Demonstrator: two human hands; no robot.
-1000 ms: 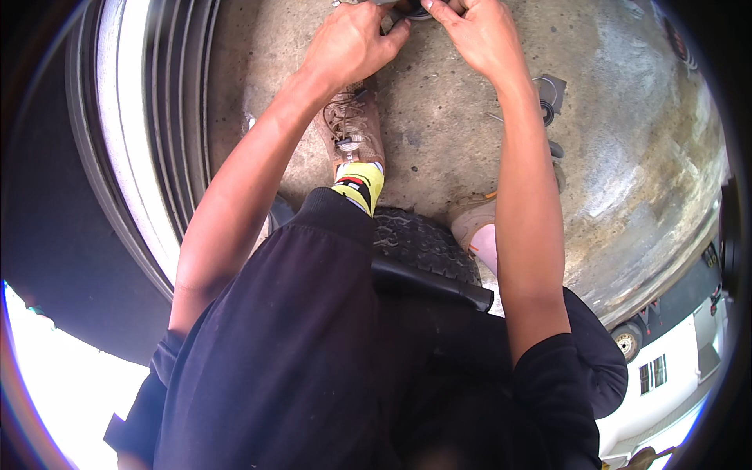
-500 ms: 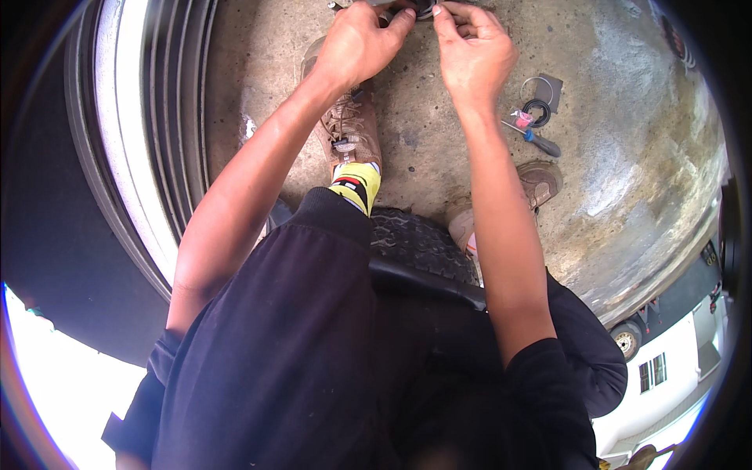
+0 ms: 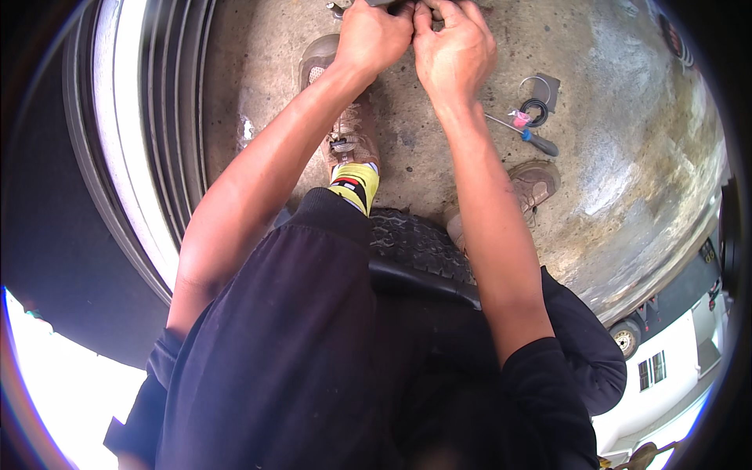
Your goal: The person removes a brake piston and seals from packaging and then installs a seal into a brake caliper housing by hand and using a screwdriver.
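At the top edge, my left hand (image 3: 376, 35) is closed round a dark grey part (image 3: 384, 5) that runs out of frame. My right hand (image 3: 450, 51) meets it there with thumb and fingers bent together; whatever they grip is hidden behind them. A small metal piece (image 3: 335, 11) shows just left of my left hand. On the concrete right of my right forearm lie a screwdriver (image 3: 539, 143) with a blue and grey handle, a small pink item (image 3: 521, 119), a black ring (image 3: 535, 106) and a grey flat piece (image 3: 546, 92) with a thin wire loop.
My shoes (image 3: 348, 133) stand on the concrete floor (image 3: 611, 94), one on each side of a treaded tyre (image 3: 415, 239) beneath me. Grooved rails (image 3: 176, 94) run along the left. A wheel (image 3: 627, 338) and a white building (image 3: 666, 352) are at the lower right.
My right hand has moved left until it nearly touches my left, its forearm uncovering the screwdriver, pink item and right shoe. My left hand has shifted slightly right, uncovering the left shoe's toe.
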